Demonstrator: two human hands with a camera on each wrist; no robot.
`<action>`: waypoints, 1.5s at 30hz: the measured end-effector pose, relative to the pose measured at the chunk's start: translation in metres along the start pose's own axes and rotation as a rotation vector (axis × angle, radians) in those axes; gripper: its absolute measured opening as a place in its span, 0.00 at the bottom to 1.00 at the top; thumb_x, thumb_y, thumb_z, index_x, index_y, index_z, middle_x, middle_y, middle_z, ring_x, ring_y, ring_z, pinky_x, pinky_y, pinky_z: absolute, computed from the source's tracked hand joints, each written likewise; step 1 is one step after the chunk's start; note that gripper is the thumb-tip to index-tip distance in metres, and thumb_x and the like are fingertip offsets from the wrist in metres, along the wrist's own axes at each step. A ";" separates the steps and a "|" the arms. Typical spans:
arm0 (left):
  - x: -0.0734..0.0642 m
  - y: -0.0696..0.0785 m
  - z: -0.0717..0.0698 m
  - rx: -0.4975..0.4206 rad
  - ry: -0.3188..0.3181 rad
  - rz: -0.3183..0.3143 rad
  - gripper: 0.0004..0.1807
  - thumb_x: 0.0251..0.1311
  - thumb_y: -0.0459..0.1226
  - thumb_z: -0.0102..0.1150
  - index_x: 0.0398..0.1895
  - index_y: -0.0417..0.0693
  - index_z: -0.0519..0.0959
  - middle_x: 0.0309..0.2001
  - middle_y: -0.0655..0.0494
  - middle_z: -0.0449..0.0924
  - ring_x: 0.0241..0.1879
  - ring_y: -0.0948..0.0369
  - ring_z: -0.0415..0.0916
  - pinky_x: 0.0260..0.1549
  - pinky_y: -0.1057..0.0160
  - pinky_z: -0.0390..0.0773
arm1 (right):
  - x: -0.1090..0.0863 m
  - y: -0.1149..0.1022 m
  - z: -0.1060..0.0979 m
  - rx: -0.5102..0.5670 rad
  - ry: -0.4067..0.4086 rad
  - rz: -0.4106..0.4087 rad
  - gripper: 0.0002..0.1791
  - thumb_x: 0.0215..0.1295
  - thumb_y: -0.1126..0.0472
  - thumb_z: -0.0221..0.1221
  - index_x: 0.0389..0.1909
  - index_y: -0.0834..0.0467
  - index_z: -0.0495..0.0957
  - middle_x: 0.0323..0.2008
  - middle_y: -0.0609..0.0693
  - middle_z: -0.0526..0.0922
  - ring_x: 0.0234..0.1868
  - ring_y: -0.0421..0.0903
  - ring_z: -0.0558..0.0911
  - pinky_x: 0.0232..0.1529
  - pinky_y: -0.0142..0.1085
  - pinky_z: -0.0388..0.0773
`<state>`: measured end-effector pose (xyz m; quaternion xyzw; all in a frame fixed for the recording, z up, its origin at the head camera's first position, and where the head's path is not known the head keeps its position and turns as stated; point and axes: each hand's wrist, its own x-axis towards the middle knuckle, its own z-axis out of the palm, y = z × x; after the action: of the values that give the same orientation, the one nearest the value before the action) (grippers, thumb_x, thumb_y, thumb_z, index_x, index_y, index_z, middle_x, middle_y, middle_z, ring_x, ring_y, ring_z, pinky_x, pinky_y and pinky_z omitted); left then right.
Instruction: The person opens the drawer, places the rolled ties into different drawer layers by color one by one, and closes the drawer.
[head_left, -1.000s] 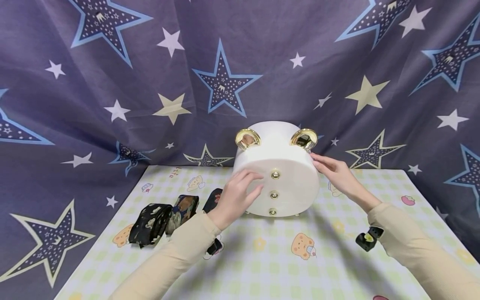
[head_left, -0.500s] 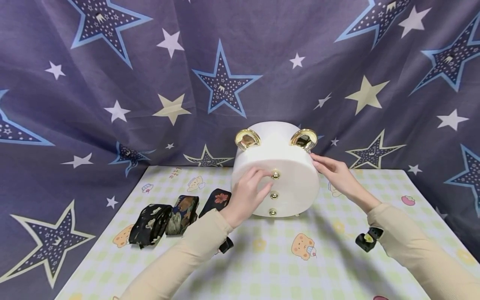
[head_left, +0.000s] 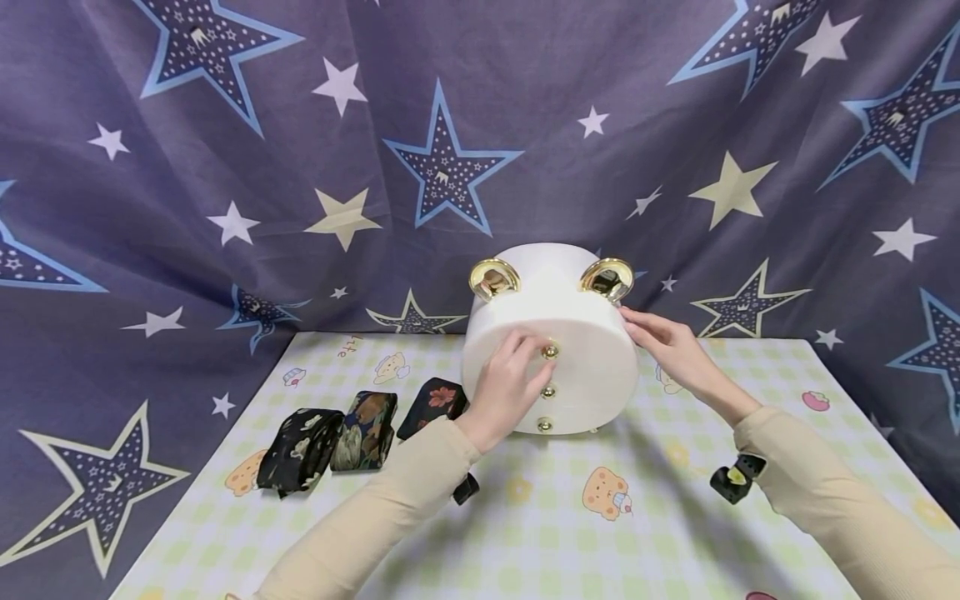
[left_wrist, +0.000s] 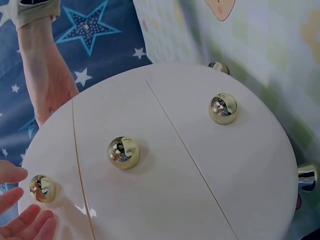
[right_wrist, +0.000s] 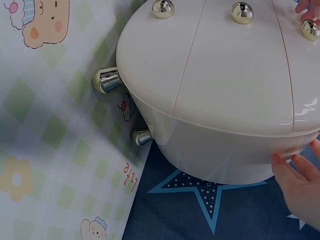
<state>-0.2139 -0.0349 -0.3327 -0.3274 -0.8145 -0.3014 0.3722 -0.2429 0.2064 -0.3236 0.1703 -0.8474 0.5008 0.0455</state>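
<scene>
A white round drawer box (head_left: 551,375) with two gold ears stands on the table. Its front has three gold knobs and two seams, which show in the left wrist view. My left hand (head_left: 504,392) is at the top knob (left_wrist: 42,188), with its fingertips spread around the knob's near side and not closed on it. Straight fingers of my right hand (head_left: 675,350) rest against the box's right side, below the right gold ear (head_left: 607,279). In the right wrist view those fingers (right_wrist: 295,170) lie along the curved white wall, just behind the front rim.
Left of the box lie three folded dark patterned cloths: a black one (head_left: 298,450), a brown and blue one (head_left: 365,429) and one with a red flower (head_left: 431,404). A checked cloth (head_left: 525,533) covers the table. A star-printed curtain (head_left: 300,167) hangs behind.
My left hand has moved right across the box's front, from its left side to the top knob. The right hand and the box have stayed in place.
</scene>
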 end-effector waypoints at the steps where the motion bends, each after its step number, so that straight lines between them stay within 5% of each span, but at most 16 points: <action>1: 0.000 0.000 0.001 -0.001 0.003 0.000 0.11 0.46 0.31 0.62 0.35 0.40 0.77 0.36 0.51 0.74 0.37 0.60 0.73 0.39 0.69 0.74 | 0.000 0.000 0.000 -0.002 0.003 -0.002 0.27 0.65 0.51 0.47 0.60 0.61 0.63 0.61 0.55 0.63 0.60 0.53 0.64 0.57 0.44 0.62; 22: 0.004 0.001 0.014 0.054 -0.033 -0.054 0.09 0.49 0.32 0.61 0.34 0.40 0.75 0.36 0.51 0.68 0.35 0.60 0.70 0.33 0.68 0.74 | 0.001 0.000 0.000 -0.018 -0.003 -0.002 0.27 0.65 0.51 0.46 0.60 0.61 0.63 0.61 0.56 0.63 0.60 0.54 0.63 0.58 0.46 0.60; 45: 0.005 0.005 0.014 0.091 -0.012 -0.024 0.08 0.43 0.28 0.59 0.29 0.40 0.72 0.31 0.51 0.64 0.30 0.60 0.67 0.30 0.68 0.72 | 0.000 0.000 0.001 -0.012 0.003 -0.013 0.25 0.66 0.54 0.46 0.60 0.62 0.62 0.61 0.56 0.63 0.59 0.54 0.65 0.58 0.45 0.60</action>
<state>-0.2187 -0.0197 -0.3353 -0.3020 -0.8335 -0.2667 0.3781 -0.2428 0.2058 -0.3242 0.1749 -0.8492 0.4957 0.0512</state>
